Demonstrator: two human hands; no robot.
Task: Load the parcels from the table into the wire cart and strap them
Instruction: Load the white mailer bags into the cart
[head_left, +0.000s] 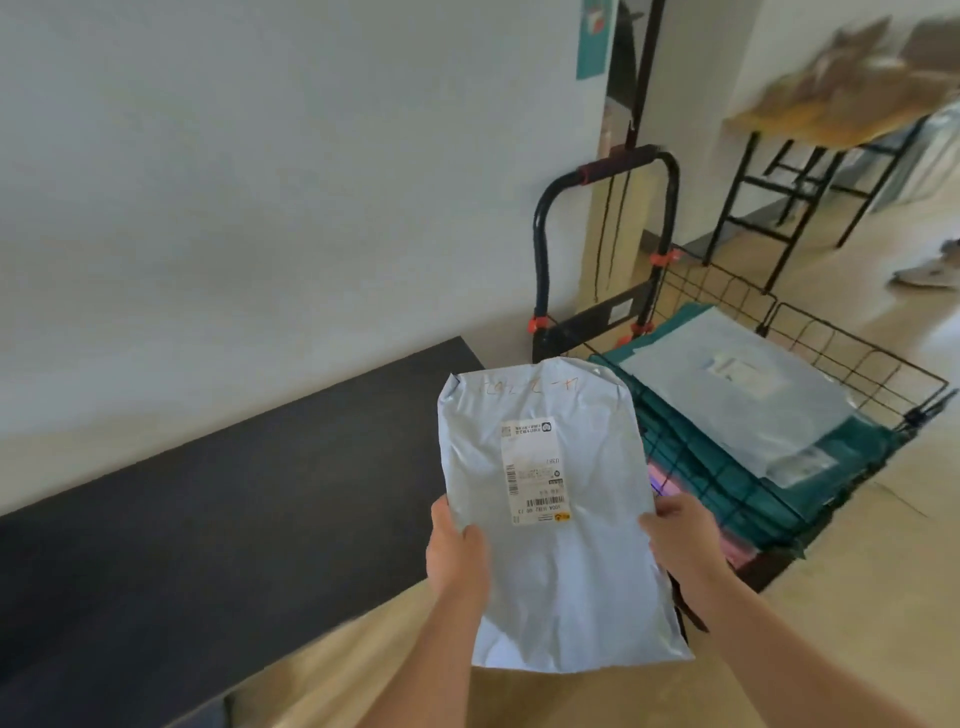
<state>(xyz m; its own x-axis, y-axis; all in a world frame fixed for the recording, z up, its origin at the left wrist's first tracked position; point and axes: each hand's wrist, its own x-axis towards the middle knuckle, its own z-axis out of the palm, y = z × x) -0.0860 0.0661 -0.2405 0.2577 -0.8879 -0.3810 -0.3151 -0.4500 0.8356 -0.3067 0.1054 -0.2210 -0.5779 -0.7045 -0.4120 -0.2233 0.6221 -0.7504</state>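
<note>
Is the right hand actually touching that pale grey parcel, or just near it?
Touching. The head view shows the right hand gripping the right edge of the grey parcel, thumb on its face; the left hand grips the opposite edge.

Brightness: soft, even daylight; the white wall (260, 156) looks washed out.
Shadows: faint and soft-edged, darkest beneath the wire cart (540, 249).
Glare: mild sheen on the grey parcel (550, 571).
Blur: heavy smear over the far table (769, 122) at top right; the parcel label (535, 467) is fairly sharp.
Distortion: wide-angle bending; straight lines lean near the edges.
</note>
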